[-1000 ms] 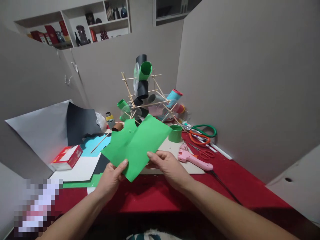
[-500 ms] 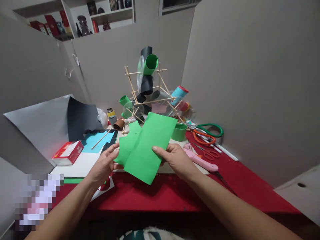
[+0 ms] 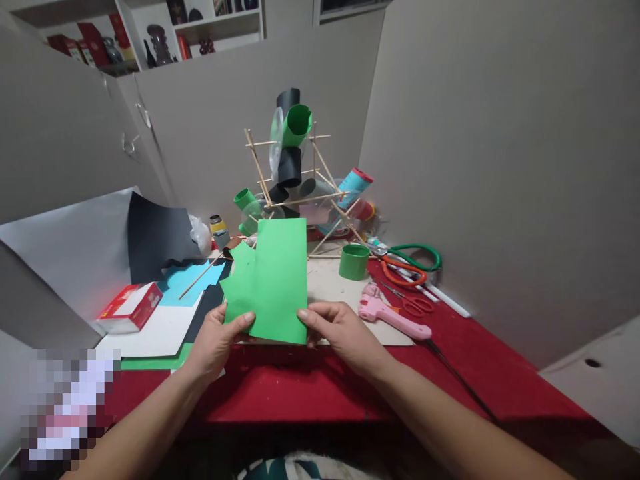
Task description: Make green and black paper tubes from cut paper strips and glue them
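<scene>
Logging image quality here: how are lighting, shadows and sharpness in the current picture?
Head view: muted light, darkest along the bottom edge; head view: soft shadow on the red cloth below the green paper; head view: paper edges fairly crisp, pixelated patch hiding detail at lower left.

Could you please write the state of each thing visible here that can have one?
Green sheet: held, left edge uneven
Left hand: pinching the sheet
Right hand: pinching the sheet
Green tube: standing upright
Glue gun: lying on its side
Red scissors: lying down
Black sheet: curved
</scene>
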{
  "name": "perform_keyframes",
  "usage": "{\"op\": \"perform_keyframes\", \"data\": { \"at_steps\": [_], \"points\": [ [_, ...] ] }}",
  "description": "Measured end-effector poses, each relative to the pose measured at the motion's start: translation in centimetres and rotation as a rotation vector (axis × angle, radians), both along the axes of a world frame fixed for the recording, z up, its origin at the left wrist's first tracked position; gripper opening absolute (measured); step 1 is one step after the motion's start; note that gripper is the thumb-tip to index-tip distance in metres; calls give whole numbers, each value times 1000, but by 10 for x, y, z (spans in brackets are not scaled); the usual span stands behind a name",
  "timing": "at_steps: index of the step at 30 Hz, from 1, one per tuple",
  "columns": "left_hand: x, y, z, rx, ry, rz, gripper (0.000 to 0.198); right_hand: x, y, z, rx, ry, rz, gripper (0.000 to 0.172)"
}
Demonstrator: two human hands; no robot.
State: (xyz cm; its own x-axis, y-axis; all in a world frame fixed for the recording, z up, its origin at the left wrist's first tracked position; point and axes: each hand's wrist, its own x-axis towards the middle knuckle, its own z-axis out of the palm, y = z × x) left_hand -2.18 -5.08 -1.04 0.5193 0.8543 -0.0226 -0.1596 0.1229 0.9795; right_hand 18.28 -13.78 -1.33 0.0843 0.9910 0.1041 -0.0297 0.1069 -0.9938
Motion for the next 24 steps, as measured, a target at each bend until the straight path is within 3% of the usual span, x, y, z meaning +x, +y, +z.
{"op": "perform_keyframes", "data": {
  "at_steps": [5,10,14,18,24],
  "points": [
    [-3,1,1,-66,-24,-49,36,4,1,-7,15,-25,11,50],
    [-10,16,16,-82,-114,-60,32,7,-5,-6,14,-72,74,49],
    [-12,24,22,-87,-55,-117,35,4,-10,-8,14,-90,115,49],
    [-8,22,16,-83,58,-159,37,1,-9,-12,-30,-83,145,50],
    [-2,16,3,-99,32,-100,40,0,-6,-7,32,-70,72,56]
  ]
}}
